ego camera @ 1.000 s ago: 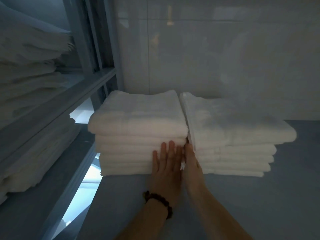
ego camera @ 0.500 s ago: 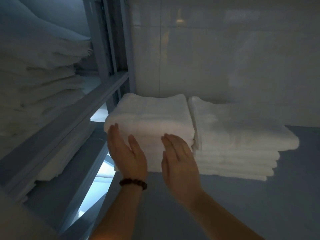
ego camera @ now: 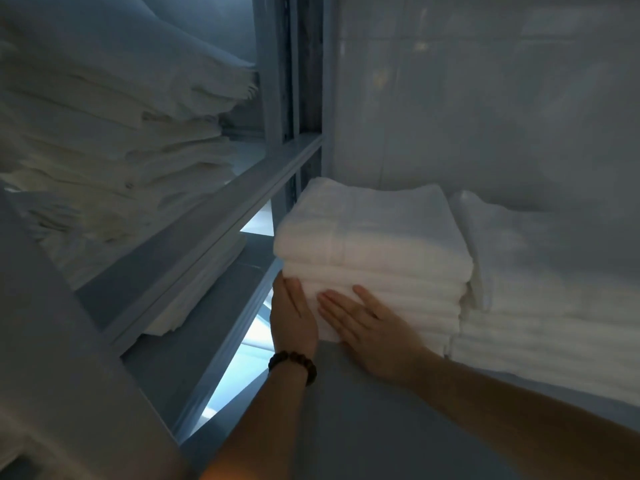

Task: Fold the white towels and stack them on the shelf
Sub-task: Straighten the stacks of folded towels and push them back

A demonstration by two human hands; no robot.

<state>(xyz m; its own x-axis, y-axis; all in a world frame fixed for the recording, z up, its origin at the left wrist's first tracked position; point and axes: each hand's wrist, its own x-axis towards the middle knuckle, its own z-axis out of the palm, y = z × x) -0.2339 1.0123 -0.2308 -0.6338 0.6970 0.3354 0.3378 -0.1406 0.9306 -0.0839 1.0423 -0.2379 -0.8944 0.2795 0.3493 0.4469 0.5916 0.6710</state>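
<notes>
Two stacks of folded white towels stand side by side on the grey shelf (ego camera: 363, 427) against the tiled wall. The left stack (ego camera: 374, 244) holds several towels; the right stack (ego camera: 540, 299) touches its right side. My left hand (ego camera: 292, 315), with a dark bead bracelet on the wrist, lies flat against the left stack's front left corner. My right hand (ego camera: 370, 327) presses flat, fingers spread, on the front face of the same stack, low down. Neither hand grips a towel.
A grey metal shelf frame (ego camera: 221, 233) with an upright post (ego camera: 277, 98) borders the left. Piles of white linen (ego camera: 114, 140) fill the neighbouring shelf, more (ego camera: 194, 292) on the level below. A bright gap (ego camera: 242, 362) opens beside the shelf edge. White tiled wall (ego camera: 485, 98) behind.
Both hands moved left from the seam between the stacks, lifted off briefly, and now rest flat on the left stack's front and left corner. The view has moved closer and turned left.
</notes>
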